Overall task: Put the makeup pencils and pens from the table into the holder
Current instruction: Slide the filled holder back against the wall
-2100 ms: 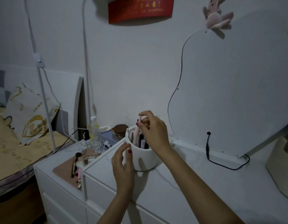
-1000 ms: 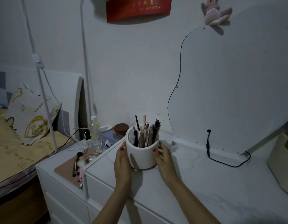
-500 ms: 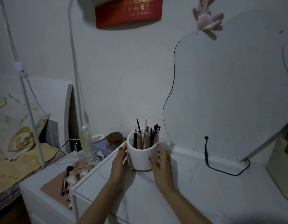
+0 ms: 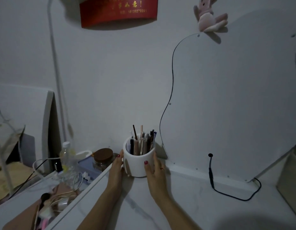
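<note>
Both hands cup white holder (image 4: 139, 161) upright on table (image 4: 185, 205); left hand (image 4: 116, 168), right hand (image 4: 156, 171) fingers wrapped around sides.

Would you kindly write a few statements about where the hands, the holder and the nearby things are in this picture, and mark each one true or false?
1. Both hands rest on the sides of the white holder, the left hand on one side and the right hand on the other. True.
2. The holder is empty. False: pencils and pens stand upright in it.
3. The holder lies tipped on its side. False: it stands upright on the white table.
4. A jar with a brown lid stands to the left of the holder. True.
5. A black cable lies on the table to the right of the holder. True.
</note>
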